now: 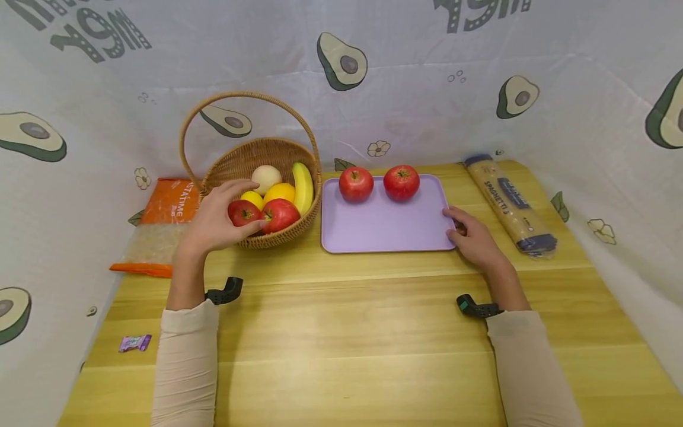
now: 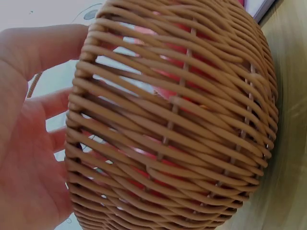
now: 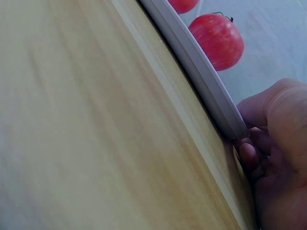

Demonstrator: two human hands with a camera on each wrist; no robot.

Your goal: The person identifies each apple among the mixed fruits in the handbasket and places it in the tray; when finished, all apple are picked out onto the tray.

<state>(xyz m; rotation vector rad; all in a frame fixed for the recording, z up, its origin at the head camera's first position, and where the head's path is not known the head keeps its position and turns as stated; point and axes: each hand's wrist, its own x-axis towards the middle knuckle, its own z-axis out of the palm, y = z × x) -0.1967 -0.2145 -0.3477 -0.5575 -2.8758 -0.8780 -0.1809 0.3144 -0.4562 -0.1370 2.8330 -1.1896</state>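
Observation:
The left hand [image 1: 214, 218] reaches over the near left rim of a wicker basket [image 1: 277, 239], its thumb and fingers spread apart around a dark red apple [image 1: 242, 213]. Whether the fingertips touch that apple is hard to see. Beside it in the basket lie another red apple [image 1: 283, 214], yellow fruits, a pale round fruit [image 1: 266, 177] and a banana [image 1: 303, 188]. At the right edge of a lilac tray [image 1: 384, 231], the right hand [image 1: 476, 242] pinches the rim near the corner. Two red apples [image 1: 356, 184] sit at the tray's back.
Left of the basket lies an orange-topped pasta bag [image 1: 172, 201]. A spaghetti pack [image 1: 507, 201] lies right of the tray. A small purple wrapped candy [image 1: 135, 343] is at the front left. An avocado-print cloth [image 1: 405, 118] hangs behind and beside the wooden table [image 1: 347, 356].

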